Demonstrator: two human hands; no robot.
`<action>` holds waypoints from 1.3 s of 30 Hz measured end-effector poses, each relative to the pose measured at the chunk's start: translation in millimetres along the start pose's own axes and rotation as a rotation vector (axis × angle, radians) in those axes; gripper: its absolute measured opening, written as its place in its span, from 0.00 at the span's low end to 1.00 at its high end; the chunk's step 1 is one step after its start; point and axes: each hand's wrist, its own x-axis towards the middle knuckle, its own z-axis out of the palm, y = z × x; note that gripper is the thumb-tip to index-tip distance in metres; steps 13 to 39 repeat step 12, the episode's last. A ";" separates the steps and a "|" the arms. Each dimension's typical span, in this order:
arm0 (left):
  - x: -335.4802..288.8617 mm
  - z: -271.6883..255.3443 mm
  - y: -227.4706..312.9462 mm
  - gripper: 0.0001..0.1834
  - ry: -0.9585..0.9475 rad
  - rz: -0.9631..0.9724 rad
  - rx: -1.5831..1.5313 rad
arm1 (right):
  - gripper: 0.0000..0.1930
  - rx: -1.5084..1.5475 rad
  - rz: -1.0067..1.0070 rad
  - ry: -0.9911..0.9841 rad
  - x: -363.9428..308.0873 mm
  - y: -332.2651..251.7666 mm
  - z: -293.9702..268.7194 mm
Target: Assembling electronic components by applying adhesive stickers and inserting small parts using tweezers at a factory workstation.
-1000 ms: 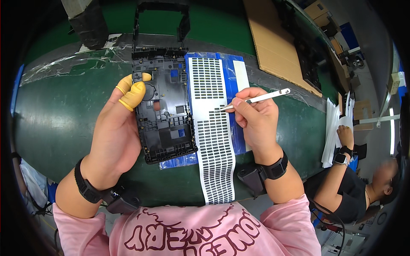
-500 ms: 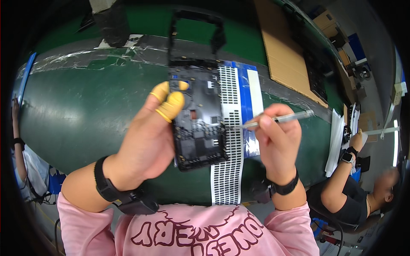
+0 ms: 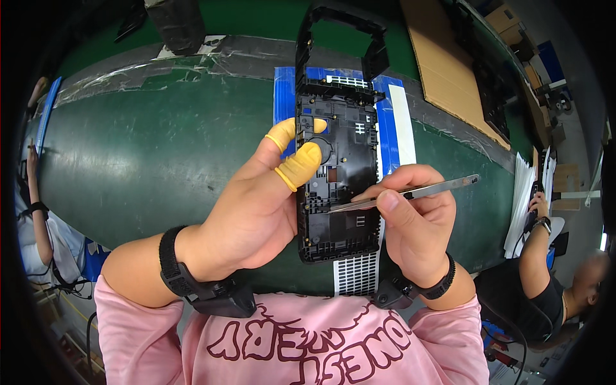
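Observation:
A black plastic housing [image 3: 350, 170], long and with an open frame at its far end, is held above the table. My left hand [image 3: 247, 205] grips its left edge, with yellow finger cots on the thumb and a finger. My right hand [image 3: 417, 224] pinches metal tweezers [image 3: 443, 187]. Their tips meet the housing's inner face in its lower part; anything between them is too small to make out. Beneath the housing lies a white sheet [image 3: 356, 274] with rows of small black rectangles, over a blue board [image 3: 283, 96].
The green table [image 3: 147, 160] spreads to the left. A cardboard sheet [image 3: 443, 77] lies at the far right, and a dark wrapped post [image 3: 176, 29] stands at the back. White sheets [image 3: 518, 202] are stacked at the right, near a co-worker's hand [image 3: 539, 204]. Another person's arm [image 3: 37, 212] shows far left.
The housing and both hands appear further right in the picture. The tweezers' tips have gone from the housing's right edge to over its inner face.

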 end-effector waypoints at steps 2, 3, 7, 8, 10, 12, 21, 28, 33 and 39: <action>0.5 -2.2 -1.4 0.18 -0.017 0.014 -0.016 | 0.08 0.036 0.043 0.013 -0.3 -0.7 -0.1; 0.1 -2.0 -1.5 0.18 -0.018 0.014 -0.015 | 0.08 0.036 0.042 0.013 -0.3 -0.1 -0.3; -1.0 -1.3 -1.6 0.18 -0.006 0.005 -0.023 | 0.08 0.031 0.015 -0.004 -0.2 1.6 -0.5; -1.2 -1.3 -1.8 0.18 -0.007 0.004 -0.023 | 0.08 0.029 0.021 -0.006 -0.2 1.6 -0.4; -0.4 -1.9 -1.9 0.18 -0.008 0.003 -0.017 | 0.08 0.025 0.028 -0.001 0.3 1.6 -0.6; 0.2 -2.5 -1.6 0.18 -0.008 0.004 -0.011 | 0.09 0.020 0.034 0.001 1.1 1.7 -0.7; 0.2 -2.5 -1.6 0.18 -0.008 0.004 -0.011 | 0.09 0.020 0.034 0.001 1.1 1.7 -0.7; 0.2 -2.5 -1.6 0.18 -0.008 0.004 -0.011 | 0.09 0.020 0.034 0.001 1.1 1.7 -0.7; 0.2 -2.5 -1.6 0.18 -0.008 0.004 -0.011 | 0.09 0.020 0.034 0.001 1.1 1.7 -0.7; 0.2 -2.5 -1.6 0.18 -0.008 0.004 -0.011 | 0.09 0.020 0.034 0.001 1.1 1.7 -0.7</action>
